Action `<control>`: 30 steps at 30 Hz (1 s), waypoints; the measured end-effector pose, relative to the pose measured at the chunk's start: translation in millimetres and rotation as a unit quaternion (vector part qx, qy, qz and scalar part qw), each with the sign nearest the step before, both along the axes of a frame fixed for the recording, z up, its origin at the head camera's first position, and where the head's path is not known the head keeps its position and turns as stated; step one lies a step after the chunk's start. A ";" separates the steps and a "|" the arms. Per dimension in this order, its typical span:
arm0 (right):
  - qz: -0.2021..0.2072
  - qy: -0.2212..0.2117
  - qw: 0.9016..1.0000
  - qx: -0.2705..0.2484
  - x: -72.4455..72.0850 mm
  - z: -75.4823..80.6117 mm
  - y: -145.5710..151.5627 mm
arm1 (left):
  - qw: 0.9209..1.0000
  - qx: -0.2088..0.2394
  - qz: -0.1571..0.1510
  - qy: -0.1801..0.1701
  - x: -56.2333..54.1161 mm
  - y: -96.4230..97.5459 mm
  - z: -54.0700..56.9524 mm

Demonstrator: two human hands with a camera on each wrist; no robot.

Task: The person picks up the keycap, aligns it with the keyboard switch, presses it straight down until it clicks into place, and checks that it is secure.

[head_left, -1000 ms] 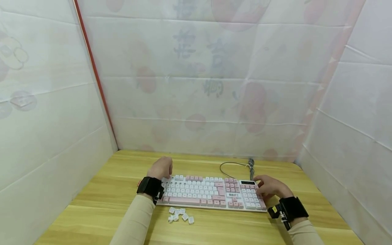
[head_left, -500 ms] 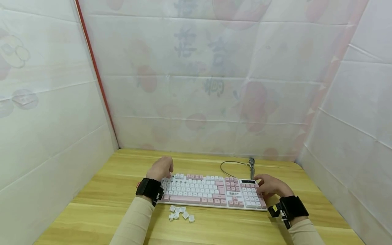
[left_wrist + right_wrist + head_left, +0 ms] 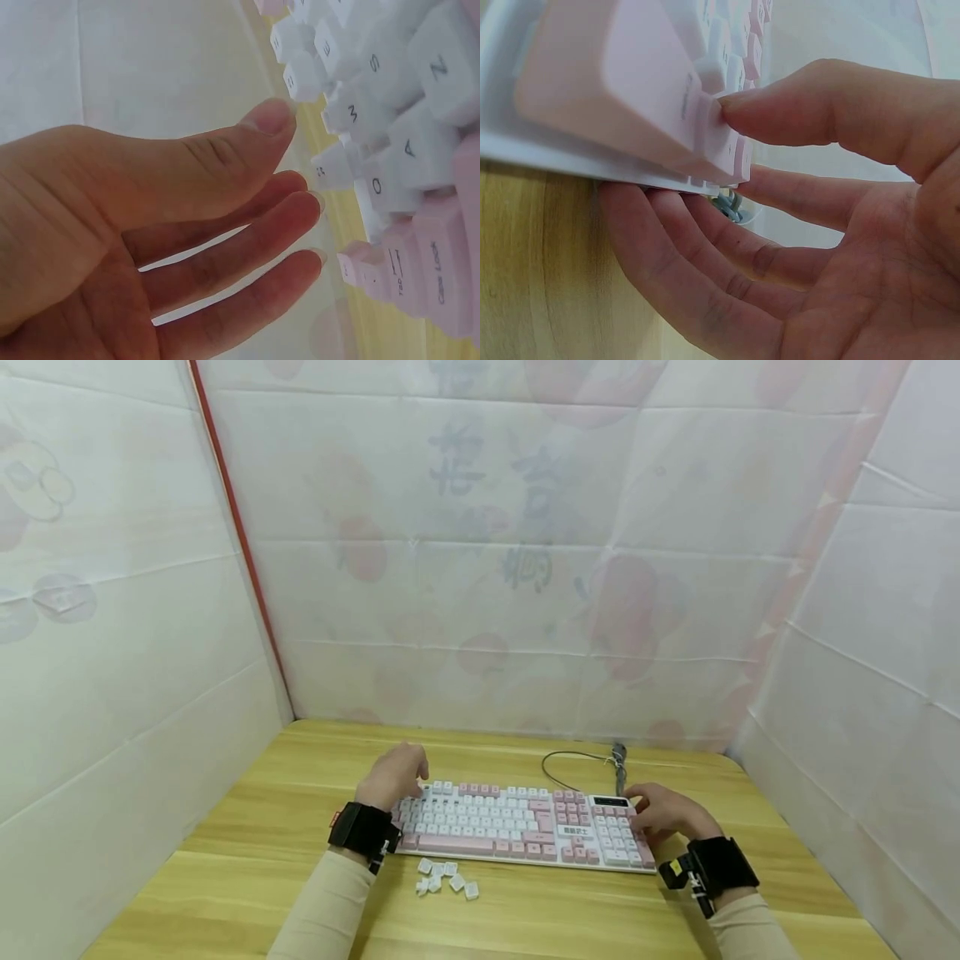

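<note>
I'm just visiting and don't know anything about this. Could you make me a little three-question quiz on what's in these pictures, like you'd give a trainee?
1. Multiple choice: where do the loose keycaps lie?
A) On top of the number pad
B) On the table, along the keyboard's space-bar side
C) Behind the keyboard, on the cable

2. True or false: the space bar is pink.

3. Short answer: which hand grips the number-pad end of the keyboard?

Key:
1. B
2. True
3. The right hand; the left hand is at the opposite end, near the Tab and Caps Lock keys.
</note>
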State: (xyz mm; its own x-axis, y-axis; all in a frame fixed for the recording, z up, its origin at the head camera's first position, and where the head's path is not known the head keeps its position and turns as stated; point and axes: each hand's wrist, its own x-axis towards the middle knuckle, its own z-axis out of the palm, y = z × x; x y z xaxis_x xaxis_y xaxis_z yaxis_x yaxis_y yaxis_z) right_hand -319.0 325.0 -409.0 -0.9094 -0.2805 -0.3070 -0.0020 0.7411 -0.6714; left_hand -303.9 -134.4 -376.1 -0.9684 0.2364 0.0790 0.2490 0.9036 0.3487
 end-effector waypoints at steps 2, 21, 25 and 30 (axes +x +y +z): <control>-0.004 -0.002 1.000 -0.002 0.1 0.3 0.4 | 1.000 0.000 0.000 -0.003 2.5 1.3 1.1; -0.012 0.000 1.000 -0.007 -0.7 -2.0 0.0 | 0.999 0.035 -0.030 -0.017 31.1 10.3 14.9; -0.012 -0.002 1.000 -0.009 -0.6 -2.5 0.5 | 0.999 0.034 -0.031 -0.028 35.0 11.6 14.6; -0.007 -0.003 1.000 -0.012 0.5 -1.8 0.4 | 0.997 0.043 -0.032 -0.049 42.6 11.9 16.6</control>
State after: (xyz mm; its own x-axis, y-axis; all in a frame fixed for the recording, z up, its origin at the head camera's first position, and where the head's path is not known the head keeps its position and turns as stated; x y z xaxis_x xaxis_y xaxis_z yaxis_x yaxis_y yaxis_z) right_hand -318.5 325.4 -410.8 -0.9116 -0.2747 -0.3059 0.0125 0.7252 -0.6885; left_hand -261.4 -122.5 -359.5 -0.9557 0.2941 0.0081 0.2662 0.8527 0.4495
